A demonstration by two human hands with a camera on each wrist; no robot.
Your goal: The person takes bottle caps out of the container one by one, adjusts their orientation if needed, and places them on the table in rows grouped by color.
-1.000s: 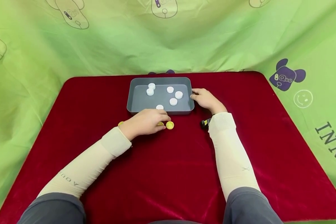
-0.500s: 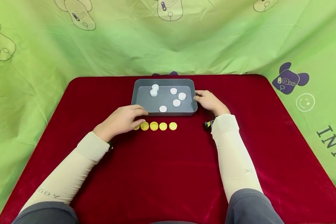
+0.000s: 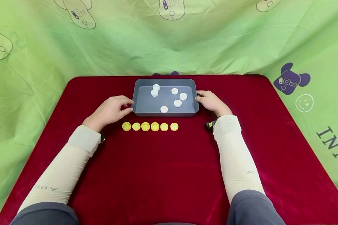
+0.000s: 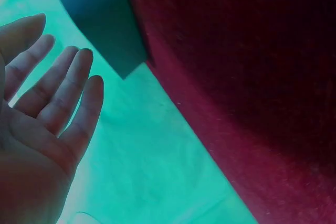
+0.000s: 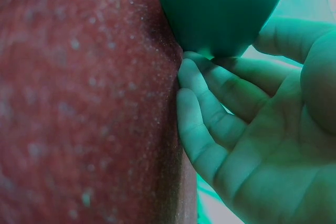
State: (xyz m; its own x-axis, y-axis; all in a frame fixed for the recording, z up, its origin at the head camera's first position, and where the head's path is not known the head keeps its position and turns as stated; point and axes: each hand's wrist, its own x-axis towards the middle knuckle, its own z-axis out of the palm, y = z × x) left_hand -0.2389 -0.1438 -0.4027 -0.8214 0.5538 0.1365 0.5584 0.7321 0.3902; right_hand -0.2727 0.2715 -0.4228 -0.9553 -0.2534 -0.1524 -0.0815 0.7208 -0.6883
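Observation:
A grey rectangular tray (image 3: 146,106) lies on the red cloth with several white bottle caps (image 3: 177,103) inside it. Along its near side runs a straight row of several yellow bottle caps (image 3: 155,126), hollow side up. At the tray's left end is my left hand (image 3: 110,109), its thumb and fingers spread close to the wall; in the left wrist view the palm holds nothing. My right hand (image 3: 212,101) holds the tray's right end, thumb at the rim and fingers low against the outer wall, as the right wrist view shows.
A red velvety cloth (image 3: 169,175) covers the table. Green printed fabric (image 3: 214,43) hangs behind the table and along both sides. A dark wrist camera (image 3: 210,125) sits at my right cuff.
My left hand has moved left, off the yellow caps and up to the tray's left end, uncovering the whole row. My right hand stays at the tray's right end.

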